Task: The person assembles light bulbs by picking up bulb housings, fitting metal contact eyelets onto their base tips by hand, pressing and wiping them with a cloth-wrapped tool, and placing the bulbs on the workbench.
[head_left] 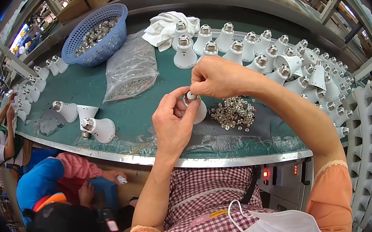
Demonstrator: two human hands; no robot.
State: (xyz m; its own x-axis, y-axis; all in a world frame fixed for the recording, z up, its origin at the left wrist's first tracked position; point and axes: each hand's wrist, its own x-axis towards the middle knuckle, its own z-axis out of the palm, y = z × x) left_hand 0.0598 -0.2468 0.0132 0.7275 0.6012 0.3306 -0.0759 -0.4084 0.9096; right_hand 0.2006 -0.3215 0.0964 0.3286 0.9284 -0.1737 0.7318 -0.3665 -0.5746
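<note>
Work with two bare hands at a green desk. A white bulb housing is held near the front edge of the desk, cap end up and wide end down; whether its rim is borne by the surface cannot be told. Its metal screw cap is clamped between the thumb and fingers of the left hand. The fingers of the right hand are drawn together at the top of the cap; whether a small part is pinched between them is hidden.

Just to the right, a heap of small, shiny parts is spread below the right forearm. Beyond it, many upright housings are crowded closely, with a few tilted among them.

Several faults may be judged possible. Should the left grip be loosened under downward pressure, the housing could be tipped and the fingertips carried off the cap's centre. Any tiny part held could then be dropped and lost in the heap. Neighbouring housings could be toppled by a wide swing of the right elbow. A housing lying on its side could be rolled over the front edge if knocked.
</note>
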